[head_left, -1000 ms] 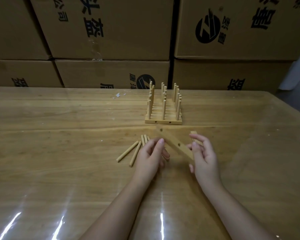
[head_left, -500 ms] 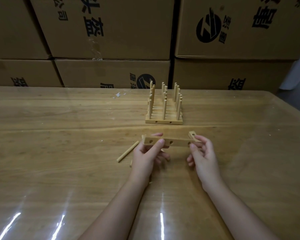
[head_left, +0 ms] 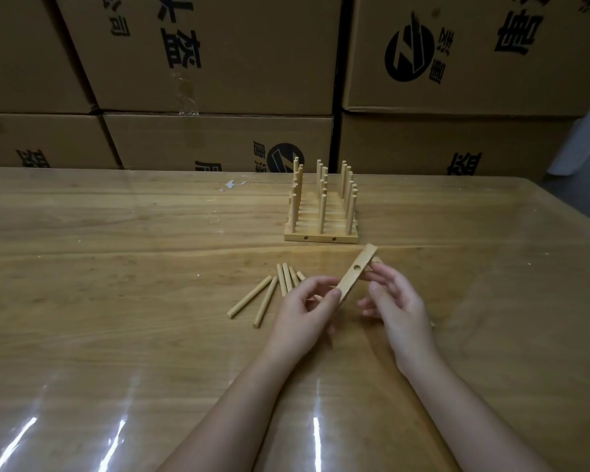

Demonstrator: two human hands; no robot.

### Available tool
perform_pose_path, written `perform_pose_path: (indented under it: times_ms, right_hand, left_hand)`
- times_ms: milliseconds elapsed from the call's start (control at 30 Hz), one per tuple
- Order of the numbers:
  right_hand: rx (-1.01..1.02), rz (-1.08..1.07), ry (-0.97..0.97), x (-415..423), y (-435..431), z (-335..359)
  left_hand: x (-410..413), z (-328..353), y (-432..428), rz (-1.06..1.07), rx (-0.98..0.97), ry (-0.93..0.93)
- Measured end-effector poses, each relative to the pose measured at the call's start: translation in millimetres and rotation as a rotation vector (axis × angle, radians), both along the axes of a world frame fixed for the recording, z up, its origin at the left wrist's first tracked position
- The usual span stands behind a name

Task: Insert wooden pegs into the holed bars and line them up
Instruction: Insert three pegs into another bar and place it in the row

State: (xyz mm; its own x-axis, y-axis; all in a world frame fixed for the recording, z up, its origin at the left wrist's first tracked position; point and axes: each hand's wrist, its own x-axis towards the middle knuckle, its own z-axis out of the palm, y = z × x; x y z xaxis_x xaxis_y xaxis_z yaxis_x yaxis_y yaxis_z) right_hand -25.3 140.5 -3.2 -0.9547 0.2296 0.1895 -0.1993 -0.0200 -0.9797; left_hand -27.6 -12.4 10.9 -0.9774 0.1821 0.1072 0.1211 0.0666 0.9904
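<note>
My left hand (head_left: 304, 311) pinches the lower end of a holed wooden bar (head_left: 364, 256), which slants up and to the right above the table. My right hand (head_left: 399, 308) is beside it with relaxed fingers, the index tip touching the bar's far side near a hole. Several loose pegs (head_left: 286, 281) lie on the table just left of my left hand. Behind them stand several lined-up bars (head_left: 321, 238) with upright pegs in them. A second bar (head_left: 376, 259) lies mostly hidden under my right hand.
The wooden table (head_left: 116, 301) has a glossy transparent cover. Stacked cardboard boxes (head_left: 218, 63) form a wall along its far edge. The table's right edge (head_left: 566, 212) runs diagonally at the right.
The bar was held level between both hands half a second ago; now it is tilted, with its right end up and away. My right hand has let go of its end.
</note>
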Motion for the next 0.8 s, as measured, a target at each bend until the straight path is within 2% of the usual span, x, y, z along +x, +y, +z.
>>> perform_pose_path:
  times_ms: [167, 300, 400, 467, 533, 667, 800]
  right_hand:
    - [0.219, 0.174, 0.035, 6.8, -2.9, 2.0]
    - [0.401, 0.181, 0.048, 9.7, -4.3, 2.6]
    - [0.672, 0.165, 0.068, 9.8, -7.8, 2.7]
    - [0.899, 0.196, 0.048, 10.6, -9.6, 2.1]
    - [1.030, 0.219, 0.057, 10.5, -10.9, 0.7]
    - [1.009, 0.103, 0.084, 10.6, -12.5, -0.7]
    - [1.128, -0.040, 0.030, 10.9, -10.4, -3.3]
  left_hand:
    - [-1.3, 0.5, 0.3, -0.001, 0.010, 0.002]
    - [-2.6, -1.8, -0.2, 0.038, 0.067, -0.031]
    - [-4.8, -1.7, -1.0, 0.105, 0.172, -0.054]
    - [-6.6, -2.0, -2.1, 0.142, 0.182, -0.053]
    - [-7.4, -2.0, -2.8, 0.161, 0.190, -0.049]
    - [-6.6, -0.8, -0.6, 0.168, 0.233, -0.075]
    - [-8.3, -0.3, -0.9, 0.177, 0.257, -0.103]
